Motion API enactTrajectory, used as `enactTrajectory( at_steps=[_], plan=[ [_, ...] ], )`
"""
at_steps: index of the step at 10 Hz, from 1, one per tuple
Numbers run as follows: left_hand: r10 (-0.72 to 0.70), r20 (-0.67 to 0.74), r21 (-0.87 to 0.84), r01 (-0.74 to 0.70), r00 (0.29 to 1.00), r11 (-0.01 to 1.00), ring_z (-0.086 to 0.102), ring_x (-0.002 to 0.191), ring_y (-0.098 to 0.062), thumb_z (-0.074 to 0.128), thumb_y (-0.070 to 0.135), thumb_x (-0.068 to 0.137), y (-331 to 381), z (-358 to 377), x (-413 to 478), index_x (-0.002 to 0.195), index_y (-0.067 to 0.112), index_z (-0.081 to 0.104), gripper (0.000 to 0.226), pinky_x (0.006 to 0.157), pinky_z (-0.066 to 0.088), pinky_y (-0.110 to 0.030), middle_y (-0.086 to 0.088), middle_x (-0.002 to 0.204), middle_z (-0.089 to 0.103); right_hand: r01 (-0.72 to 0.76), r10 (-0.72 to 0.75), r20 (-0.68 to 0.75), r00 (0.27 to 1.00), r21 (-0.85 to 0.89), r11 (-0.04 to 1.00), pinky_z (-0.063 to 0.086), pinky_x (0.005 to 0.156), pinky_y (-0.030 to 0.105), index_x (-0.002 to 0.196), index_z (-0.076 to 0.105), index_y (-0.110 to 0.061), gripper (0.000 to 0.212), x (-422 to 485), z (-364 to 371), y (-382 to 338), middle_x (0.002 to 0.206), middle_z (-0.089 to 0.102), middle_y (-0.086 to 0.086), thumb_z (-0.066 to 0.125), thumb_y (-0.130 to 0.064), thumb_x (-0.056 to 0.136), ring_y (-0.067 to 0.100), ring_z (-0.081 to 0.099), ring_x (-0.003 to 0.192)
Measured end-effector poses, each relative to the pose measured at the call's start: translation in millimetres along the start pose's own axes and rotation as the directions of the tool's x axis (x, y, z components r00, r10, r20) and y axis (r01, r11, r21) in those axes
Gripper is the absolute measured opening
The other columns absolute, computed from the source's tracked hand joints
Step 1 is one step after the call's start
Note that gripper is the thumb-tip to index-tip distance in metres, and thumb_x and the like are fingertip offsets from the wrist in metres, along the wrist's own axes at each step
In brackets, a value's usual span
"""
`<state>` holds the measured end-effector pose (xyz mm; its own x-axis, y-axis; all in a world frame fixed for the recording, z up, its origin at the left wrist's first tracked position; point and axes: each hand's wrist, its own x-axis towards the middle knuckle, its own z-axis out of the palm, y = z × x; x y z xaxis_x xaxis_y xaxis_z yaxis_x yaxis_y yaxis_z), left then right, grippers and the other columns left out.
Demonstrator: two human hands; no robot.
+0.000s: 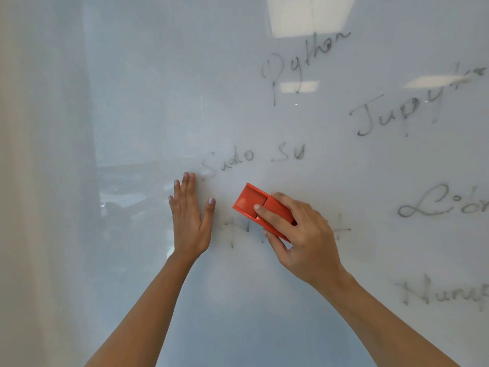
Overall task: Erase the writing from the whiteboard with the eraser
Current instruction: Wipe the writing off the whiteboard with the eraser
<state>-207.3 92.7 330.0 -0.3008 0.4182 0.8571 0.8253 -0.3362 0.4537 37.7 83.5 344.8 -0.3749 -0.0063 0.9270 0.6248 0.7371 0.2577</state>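
A glossy whiteboard [238,107] fills the view. My right hand [304,234] grips an orange eraser [251,202] and presses it flat on the board over a half-smeared word [238,229]. My left hand [189,215] lies flat on the board with its fingers up, just left of the eraser and apart from it. Black handwriting stands on the board: "Sudo su" [251,157] right above the eraser, "Python" [304,59] higher up, "Jupyter" [412,102] at the upper right, and two words cut by the right edge, "Libr" [444,202] and "Nump" [442,290].
The left part of the whiteboard carries no writing, only reflections of ceiling lights [307,14] and a room. A pale strip [31,181] runs down the far left of the view.
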Motion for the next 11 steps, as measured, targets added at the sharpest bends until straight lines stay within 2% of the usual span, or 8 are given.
enactTrajectory(
  at_steps=[2,3,5,7,8,9,10,11],
  plan=[
    [0.076,-0.048,0.066,-0.073,0.996,0.995,-0.012,0.151,-0.009,0.02,0.047,0.1,-19.0,-0.9,35.9,0.157,0.019,0.005,0.065,0.122,-0.01,-0.04,0.011,0.163,-0.004,0.052,-0.06,-0.065,0.996,-0.118,0.992,0.051,0.078,0.038,0.127,0.065,-0.025,0.042,55.9,9.2,2.2,0.13,0.061,0.011,0.068,-0.019,0.086,0.029,0.062,0.102],
    [0.073,-0.104,0.092,-0.064,0.992,0.994,-0.01,0.15,-0.009,0.02,0.042,0.101,-19.7,2.9,48.7,0.157,0.018,0.008,0.062,0.122,-0.009,-0.041,0.011,0.162,-0.001,0.05,-0.068,-0.088,0.994,-0.194,0.98,0.049,0.08,0.039,0.129,0.063,-0.026,0.043,87.3,11.1,8.5,0.131,0.06,0.01,0.066,-0.018,0.087,0.03,0.061,0.104],
    [0.104,-0.164,0.135,-0.082,0.981,0.987,-0.006,0.151,-0.009,0.019,0.036,0.102,-25.8,9.4,50.2,0.156,0.018,0.008,0.058,0.122,-0.009,-0.039,0.01,0.162,0.002,0.021,-0.032,-0.042,0.999,-0.23,0.973,0.047,0.078,0.042,0.13,0.062,-0.026,0.044,122.3,29.4,8.2,0.136,0.057,0.008,0.064,-0.019,0.087,0.031,0.058,0.104],
    [0.124,-0.178,0.126,-0.102,0.976,0.987,-0.002,0.152,-0.013,0.019,0.034,0.103,-28.5,9.4,50.3,0.156,0.017,0.012,0.057,0.123,-0.007,-0.04,0.006,0.164,0.007,0.228,-0.221,0.056,0.974,-0.225,0.947,0.05,0.077,0.042,0.127,0.064,-0.026,0.045,83.8,45.3,1.9,0.133,0.06,0.009,0.068,-0.013,0.084,0.032,0.059,0.095],
    [0.126,-0.176,0.134,-0.103,0.976,0.986,-0.001,0.152,-0.014,0.019,0.033,0.103,-27.2,9.7,50.2,0.156,0.016,0.013,0.056,0.123,-0.006,-0.041,0.005,0.164,0.008,0.256,-0.252,0.051,0.966,-0.254,0.933,0.049,0.077,0.042,0.128,0.064,-0.027,0.044,76.0,32.3,19.9,0.134,0.06,0.007,0.065,-0.013,0.086,0.034,0.056,0.09],
    [0.127,-0.177,0.138,-0.103,0.976,0.985,-0.001,0.152,-0.014,0.019,0.033,0.103,-27.5,9.3,49.8,0.156,0.016,0.013,0.056,0.123,-0.006,-0.041,0.005,0.164,0.008,0.172,-0.19,-0.031,0.981,-0.298,0.939,0.047,0.08,0.042,0.13,0.062,-0.03,0.043,95.0,22.2,37.0,0.137,0.058,0.006,0.063,-0.016,0.089,0.035,0.053,0.092],
    [0.133,-0.18,0.136,-0.11,0.975,0.985,0.0,0.152,-0.015,0.02,0.032,0.103,-28.5,9.4,49.4,0.156,0.017,0.012,0.056,0.123,-0.006,-0.04,0.005,0.164,0.008,0.069,-0.098,-0.095,0.991,-0.272,0.96,0.045,0.081,0.041,0.131,0.061,-0.029,0.044,113.2,28.3,34.7,0.139,0.055,0.005,0.064,-0.018,0.089,0.034,0.051,0.095],
    [0.139,-0.179,0.133,-0.116,0.974,0.984,0.0,0.153,-0.016,0.021,0.032,0.103,-29.8,9.7,49.4,0.156,0.018,0.012,0.056,0.123,-0.007,-0.04,0.007,0.164,0.006,0.157,-0.169,-0.037,0.985,-0.219,0.963,0.045,0.083,0.041,0.131,0.061,-0.029,0.043,102.8,44.5,20.2,0.14,0.055,0.006,0.064,-0.017,0.09,0.034,0.051,0.094]
  ],
)
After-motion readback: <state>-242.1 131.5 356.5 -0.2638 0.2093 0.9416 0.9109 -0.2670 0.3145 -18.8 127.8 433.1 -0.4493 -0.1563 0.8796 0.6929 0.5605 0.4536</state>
